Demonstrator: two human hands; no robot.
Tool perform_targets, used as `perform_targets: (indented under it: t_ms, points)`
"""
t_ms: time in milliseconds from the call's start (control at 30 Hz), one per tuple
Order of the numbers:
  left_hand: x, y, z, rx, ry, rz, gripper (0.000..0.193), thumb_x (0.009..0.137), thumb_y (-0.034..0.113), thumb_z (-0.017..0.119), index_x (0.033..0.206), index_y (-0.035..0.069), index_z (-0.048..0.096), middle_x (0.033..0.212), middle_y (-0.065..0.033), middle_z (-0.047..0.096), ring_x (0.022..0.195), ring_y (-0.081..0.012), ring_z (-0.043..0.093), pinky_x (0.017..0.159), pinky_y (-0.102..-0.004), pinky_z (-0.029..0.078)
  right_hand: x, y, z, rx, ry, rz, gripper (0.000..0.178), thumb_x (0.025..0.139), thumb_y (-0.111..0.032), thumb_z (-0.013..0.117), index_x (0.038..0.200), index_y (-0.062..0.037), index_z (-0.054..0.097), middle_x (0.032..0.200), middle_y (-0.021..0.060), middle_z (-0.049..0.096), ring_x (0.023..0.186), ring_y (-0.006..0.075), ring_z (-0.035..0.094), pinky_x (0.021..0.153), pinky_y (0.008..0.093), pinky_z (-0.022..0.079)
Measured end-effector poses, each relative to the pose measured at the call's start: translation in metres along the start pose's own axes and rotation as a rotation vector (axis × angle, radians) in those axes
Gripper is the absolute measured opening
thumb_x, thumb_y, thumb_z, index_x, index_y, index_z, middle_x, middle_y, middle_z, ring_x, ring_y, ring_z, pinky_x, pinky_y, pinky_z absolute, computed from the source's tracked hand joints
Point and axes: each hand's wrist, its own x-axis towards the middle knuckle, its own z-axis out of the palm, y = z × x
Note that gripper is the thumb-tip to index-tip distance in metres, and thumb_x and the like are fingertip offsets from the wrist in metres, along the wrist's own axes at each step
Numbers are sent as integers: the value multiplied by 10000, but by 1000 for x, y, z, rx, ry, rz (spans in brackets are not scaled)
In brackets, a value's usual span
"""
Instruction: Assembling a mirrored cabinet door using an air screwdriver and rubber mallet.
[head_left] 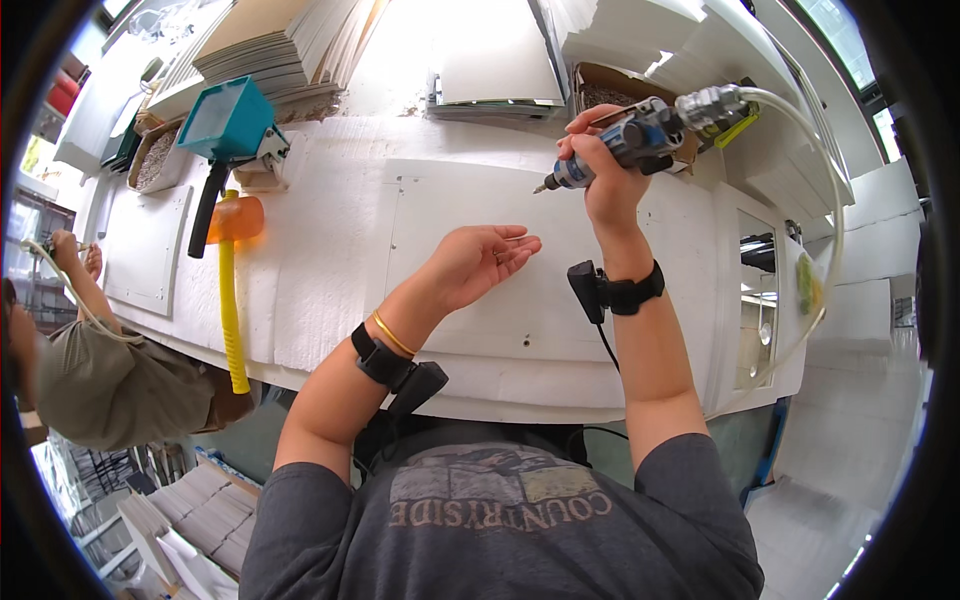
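With the right hand (608,178) wrapped around a blue-and-grey cylindrical driver (630,140) above the flat white rectangular panel (575,285), and the left hand (478,265) loosely curled, contents I cannot tell, fastening seems under preparation, requiring careful tip alignment.

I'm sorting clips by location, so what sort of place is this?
Probably a workshop, perhaps for assembling panels: the person's right hand holds a hose-fed power driver, a yellow-handled mallet lies nearby, and a stack of flat boards stands at the far side.
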Motion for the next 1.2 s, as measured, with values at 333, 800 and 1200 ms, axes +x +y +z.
perform_targets:
  t_ms: [333, 800, 1200]
  points:
    - [2, -2, -6, 86, -103, 6, 282, 913, -29, 349, 1154, -176, 357, 1140, -275, 481, 1068, -299, 546, 930, -302, 485, 8, 20, -8, -58, -12, 13, 125, 701, 25, 562, 825, 12, 550, 715, 72, 580, 577, 131, 592, 563, 257, 492]
    - [5, -6, -11, 220, -62, 4, 272, 964, 122, 368, 1138, -57, 476, 1002, -123, 592, 893, -149, 588, 768, -234, 496, 15, 35, -5, -71, -77, 64, 100, 709, 26, 584, 806, 15, 560, 670, 53, 572, 547, 128, 574, 522, 256, 492]
    - [6, -7, -14, 365, 21, 56, 218, 933, 184, 497, 1013, -16, 529, 847, -51, 601, 713, -63, 545, 595, -164, 434, 6, 30, 4, -68, 32, 28, 92, 702, 25, 572, 793, 12, 565, 694, 70, 590, 566, 129, 578, 534, 260, 495]
